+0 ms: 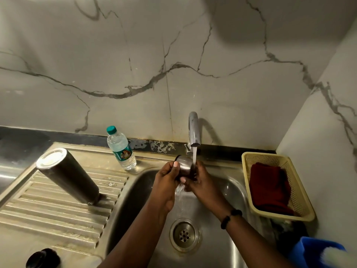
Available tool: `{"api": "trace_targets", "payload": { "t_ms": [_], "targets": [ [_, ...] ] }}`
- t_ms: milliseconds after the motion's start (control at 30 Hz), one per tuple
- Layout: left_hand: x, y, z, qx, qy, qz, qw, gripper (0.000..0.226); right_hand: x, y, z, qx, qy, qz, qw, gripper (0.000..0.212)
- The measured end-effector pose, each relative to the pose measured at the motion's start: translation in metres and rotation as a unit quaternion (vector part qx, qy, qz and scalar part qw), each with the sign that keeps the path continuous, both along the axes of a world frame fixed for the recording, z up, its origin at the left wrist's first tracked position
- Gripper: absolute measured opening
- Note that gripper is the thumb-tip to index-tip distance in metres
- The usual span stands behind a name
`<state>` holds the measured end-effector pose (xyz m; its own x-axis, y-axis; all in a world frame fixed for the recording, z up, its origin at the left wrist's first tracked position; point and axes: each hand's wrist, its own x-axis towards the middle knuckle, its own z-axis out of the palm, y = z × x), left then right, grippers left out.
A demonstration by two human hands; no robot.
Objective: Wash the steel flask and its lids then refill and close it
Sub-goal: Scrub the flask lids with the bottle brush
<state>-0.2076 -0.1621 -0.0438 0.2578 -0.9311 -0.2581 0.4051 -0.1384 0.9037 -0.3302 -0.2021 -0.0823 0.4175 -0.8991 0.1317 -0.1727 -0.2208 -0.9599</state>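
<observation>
A steel cup-shaped lid [184,165] is under the running tap [194,130], held over the sink basin [210,236]. My left hand [166,182] grips the lid's left side with the thumb across it. My right hand [199,182] holds its right side, fingers curled round it. Water runs over the lid and falls between my hands. The steel flask [67,176] stands upside down on the ribbed drainboard [48,213] to the left. A black lid [41,258] lies at the bottom left corner.
A clear plastic water bottle [120,148] with a green cap stands behind the sink's left corner. A cream basket [289,190] with a dark red cloth [268,188] sits at the right. A blue container [316,252] and a white brush [336,258] are at bottom right.
</observation>
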Motion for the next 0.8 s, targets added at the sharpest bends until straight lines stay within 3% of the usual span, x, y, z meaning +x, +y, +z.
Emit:
{"api": "trace_targets", "payload": {
  "t_ms": [67,100,233,267,367,400,467,533,700,800],
  "targets": [
    [-0.005,0.0,0.002,0.003,-0.007,-0.004,1.0,0.025,0.001,0.004,-0.001,-0.041,0.01,0.001,0.999,0.075],
    [-0.007,-0.001,0.003,0.006,-0.012,-0.002,1.0,0.024,-0.001,0.004,0.0,-0.093,0.038,-0.011,0.995,0.073],
    [-0.011,-0.002,0.006,0.04,-0.016,0.012,0.999,0.022,-0.01,0.004,0.008,-0.271,0.107,-0.047,0.956,0.037],
    [-0.011,-0.003,0.005,0.056,-0.008,0.018,0.998,0.022,-0.012,0.002,0.005,-0.302,0.13,-0.049,0.943,0.038],
    [-0.012,-0.006,0.006,0.097,0.022,0.037,0.994,0.023,-0.012,0.0,-0.004,-0.464,0.255,-0.039,0.848,0.067],
    [-0.011,-0.007,0.007,0.097,0.026,0.032,0.994,0.024,-0.012,-0.002,-0.005,-0.472,0.267,-0.036,0.84,0.073],
    [-0.011,-0.006,0.007,0.082,0.032,0.012,0.996,0.026,-0.013,-0.005,-0.002,-0.444,0.251,-0.036,0.86,0.07],
    [-0.013,-0.003,0.006,0.054,0.047,-0.013,0.997,0.025,-0.014,-0.008,0.0,-0.384,0.225,-0.044,0.894,0.051],
    [-0.014,0.002,-0.002,0.002,0.027,-0.023,0.999,0.029,-0.008,-0.006,0.011,-0.244,0.275,-0.01,0.93,0.057],
    [-0.018,0.01,-0.007,-0.025,-0.042,-0.051,0.997,0.035,-0.003,-0.006,0.022,-0.142,0.19,-0.051,0.97,0.03]
  ]
}}
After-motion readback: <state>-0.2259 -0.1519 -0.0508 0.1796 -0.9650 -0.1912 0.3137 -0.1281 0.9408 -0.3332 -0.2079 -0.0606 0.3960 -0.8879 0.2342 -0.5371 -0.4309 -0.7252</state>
